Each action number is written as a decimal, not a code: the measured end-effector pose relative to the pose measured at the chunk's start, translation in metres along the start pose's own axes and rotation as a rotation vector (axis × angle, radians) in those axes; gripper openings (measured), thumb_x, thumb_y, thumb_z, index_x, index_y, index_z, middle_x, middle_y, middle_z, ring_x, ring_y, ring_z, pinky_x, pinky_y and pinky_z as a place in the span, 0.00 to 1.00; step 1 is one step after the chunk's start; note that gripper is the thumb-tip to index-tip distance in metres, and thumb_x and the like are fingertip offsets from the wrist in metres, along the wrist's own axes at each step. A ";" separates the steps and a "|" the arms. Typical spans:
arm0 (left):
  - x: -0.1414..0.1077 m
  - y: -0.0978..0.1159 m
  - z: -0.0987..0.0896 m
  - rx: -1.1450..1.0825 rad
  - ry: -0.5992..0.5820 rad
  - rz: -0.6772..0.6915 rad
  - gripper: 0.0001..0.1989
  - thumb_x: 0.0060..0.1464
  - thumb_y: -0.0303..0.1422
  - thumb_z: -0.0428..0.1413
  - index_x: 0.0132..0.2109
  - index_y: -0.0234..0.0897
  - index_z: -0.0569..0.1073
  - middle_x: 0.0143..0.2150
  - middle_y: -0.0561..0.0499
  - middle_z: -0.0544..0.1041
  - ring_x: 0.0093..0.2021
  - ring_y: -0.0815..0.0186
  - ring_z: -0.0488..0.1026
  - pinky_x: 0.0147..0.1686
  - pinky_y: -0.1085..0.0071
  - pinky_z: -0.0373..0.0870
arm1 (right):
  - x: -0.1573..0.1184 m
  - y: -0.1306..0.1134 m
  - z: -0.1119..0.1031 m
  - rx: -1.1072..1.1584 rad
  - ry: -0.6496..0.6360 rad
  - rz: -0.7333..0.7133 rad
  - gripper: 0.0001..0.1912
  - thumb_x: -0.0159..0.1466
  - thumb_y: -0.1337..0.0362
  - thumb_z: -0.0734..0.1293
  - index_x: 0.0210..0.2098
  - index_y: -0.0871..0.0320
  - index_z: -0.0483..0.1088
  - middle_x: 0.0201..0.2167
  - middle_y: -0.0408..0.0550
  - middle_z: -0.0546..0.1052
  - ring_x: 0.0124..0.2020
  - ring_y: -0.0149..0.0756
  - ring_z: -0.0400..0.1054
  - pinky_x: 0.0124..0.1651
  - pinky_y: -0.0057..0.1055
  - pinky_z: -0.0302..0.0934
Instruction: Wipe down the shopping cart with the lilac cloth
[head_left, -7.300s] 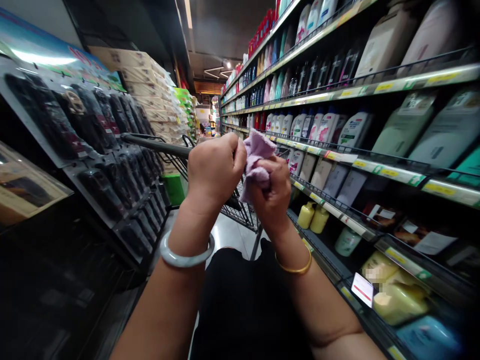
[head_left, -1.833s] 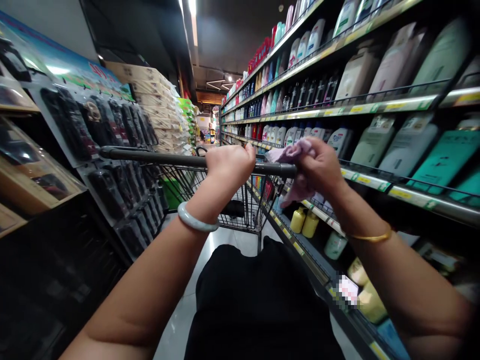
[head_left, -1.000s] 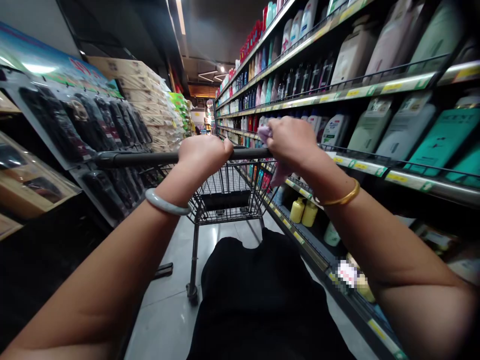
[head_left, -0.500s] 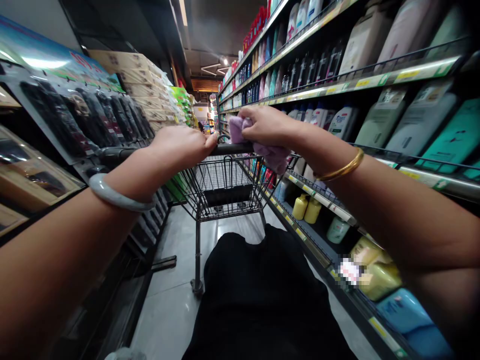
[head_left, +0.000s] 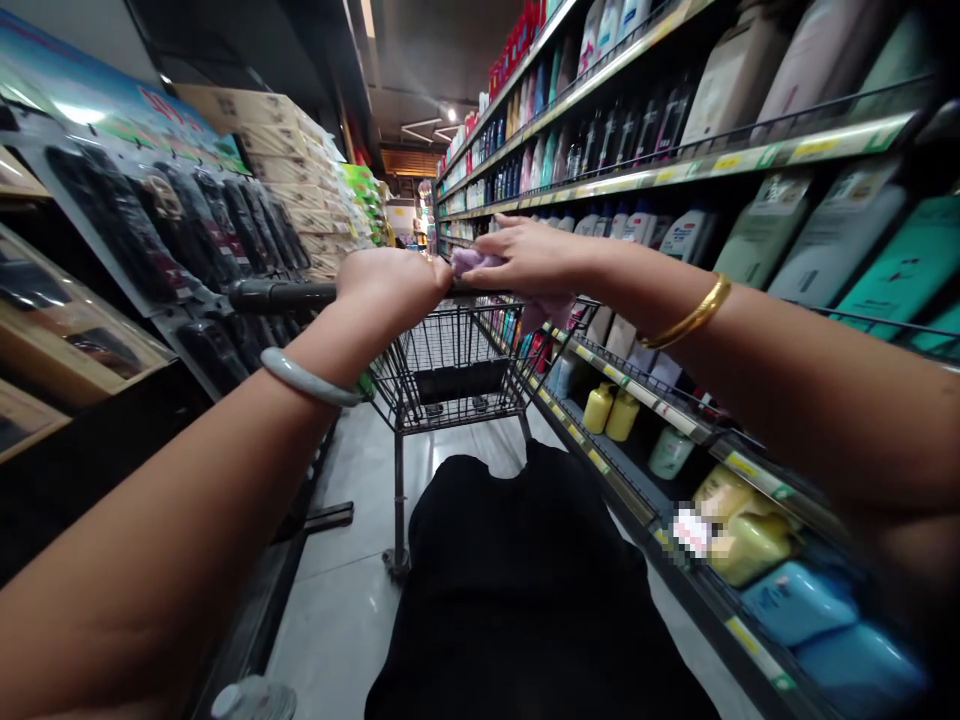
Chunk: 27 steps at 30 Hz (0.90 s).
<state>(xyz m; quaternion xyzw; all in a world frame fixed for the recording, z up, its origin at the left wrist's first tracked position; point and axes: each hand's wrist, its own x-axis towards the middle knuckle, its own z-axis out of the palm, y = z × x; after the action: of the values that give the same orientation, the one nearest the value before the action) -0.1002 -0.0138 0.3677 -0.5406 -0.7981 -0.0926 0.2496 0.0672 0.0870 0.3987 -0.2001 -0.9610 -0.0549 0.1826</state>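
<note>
A black wire shopping cart (head_left: 461, 382) stands in front of me with its handle (head_left: 281, 296) towards me. My left hand (head_left: 394, 280) is closed around the middle of the handle, a pale bangle on its wrist. Close beside it, my right hand (head_left: 536, 255) lies over a light purple cloth (head_left: 476, 262) and holds it against the right part of the handle. Its fingers reach forward over the cloth, part of which hangs below the palm. The handle under the right hand is mostly hidden.
Shelves of shampoo bottles (head_left: 686, 238) line the right, with yellow pump bottles (head_left: 598, 408) lower down. Packaged dark goods (head_left: 97, 215) hang on the left, before stacked boxes (head_left: 281, 150). A clear bottle (head_left: 255, 698) shows at the bottom left. Grey floor (head_left: 330, 590) runs below the cart.
My left hand has slid right along the handle, closer to the right hand. The right hand has flattened over the cloth, its fingers now stretched further out.
</note>
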 end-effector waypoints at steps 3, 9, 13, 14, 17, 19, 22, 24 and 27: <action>0.004 0.004 0.002 0.069 0.010 -0.046 0.38 0.69 0.49 0.33 0.55 0.31 0.82 0.54 0.33 0.82 0.56 0.46 0.78 0.51 0.54 0.73 | -0.013 0.024 0.005 0.086 0.016 0.070 0.24 0.68 0.43 0.65 0.54 0.51 0.76 0.48 0.49 0.82 0.46 0.42 0.73 0.47 0.35 0.62; 0.005 0.017 0.000 0.075 0.001 0.047 0.35 0.69 0.43 0.33 0.53 0.34 0.83 0.53 0.31 0.82 0.51 0.46 0.80 0.47 0.55 0.74 | -0.006 0.038 0.020 -0.027 0.257 0.467 0.22 0.69 0.50 0.64 0.47 0.60 0.80 0.48 0.61 0.83 0.43 0.45 0.75 0.41 0.36 0.60; 0.004 0.030 -0.001 0.084 -0.007 0.100 0.29 0.68 0.40 0.38 0.56 0.36 0.82 0.52 0.31 0.83 0.52 0.45 0.79 0.48 0.54 0.73 | 0.013 0.017 0.026 0.031 0.261 0.378 0.30 0.72 0.44 0.58 0.40 0.61 0.82 0.43 0.62 0.83 0.42 0.44 0.76 0.40 0.35 0.59; 0.004 0.033 -0.002 0.087 -0.005 0.103 0.29 0.69 0.40 0.38 0.57 0.36 0.81 0.52 0.31 0.83 0.52 0.46 0.79 0.49 0.54 0.73 | 0.016 0.015 0.027 0.053 0.267 0.328 0.31 0.73 0.43 0.57 0.39 0.60 0.82 0.42 0.61 0.84 0.41 0.43 0.76 0.39 0.35 0.59; 0.000 0.037 -0.007 0.111 -0.004 0.138 0.31 0.70 0.40 0.35 0.57 0.36 0.81 0.51 0.33 0.83 0.51 0.48 0.79 0.47 0.58 0.72 | 0.020 0.031 0.027 0.101 0.257 0.292 0.28 0.72 0.45 0.59 0.38 0.59 0.82 0.39 0.58 0.84 0.39 0.40 0.75 0.39 0.34 0.59; -0.006 0.031 -0.015 0.131 -0.020 0.145 0.33 0.70 0.43 0.34 0.55 0.35 0.81 0.52 0.34 0.82 0.50 0.49 0.79 0.46 0.58 0.71 | 0.021 0.050 0.025 0.074 0.240 0.377 0.25 0.71 0.47 0.62 0.38 0.60 0.82 0.40 0.60 0.84 0.39 0.41 0.75 0.39 0.34 0.59; -0.016 0.006 -0.033 0.195 -0.023 0.107 0.36 0.69 0.49 0.34 0.51 0.33 0.82 0.51 0.31 0.82 0.51 0.48 0.77 0.48 0.57 0.70 | 0.022 0.068 0.020 0.011 0.203 0.537 0.23 0.69 0.49 0.65 0.37 0.62 0.81 0.42 0.64 0.83 0.40 0.46 0.75 0.40 0.36 0.60; -0.020 -0.018 -0.040 0.271 -0.039 0.091 0.39 0.69 0.53 0.32 0.48 0.33 0.82 0.51 0.32 0.82 0.51 0.47 0.77 0.49 0.58 0.69 | 0.024 0.062 0.021 0.009 0.194 0.508 0.22 0.69 0.50 0.65 0.36 0.62 0.81 0.41 0.64 0.83 0.40 0.46 0.75 0.40 0.37 0.60; -0.018 -0.049 -0.037 0.261 -0.166 0.071 0.43 0.68 0.54 0.31 0.44 0.29 0.82 0.46 0.32 0.82 0.46 0.49 0.76 0.44 0.59 0.68 | 0.027 0.038 0.028 0.040 0.241 0.267 0.24 0.71 0.47 0.62 0.38 0.60 0.80 0.42 0.61 0.83 0.42 0.44 0.75 0.43 0.36 0.60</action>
<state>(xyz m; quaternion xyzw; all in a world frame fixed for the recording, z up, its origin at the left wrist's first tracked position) -0.1284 -0.0639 0.3967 -0.5371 -0.8017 0.0656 0.2539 0.0505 0.1370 0.3844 -0.3143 -0.8979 -0.0348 0.3061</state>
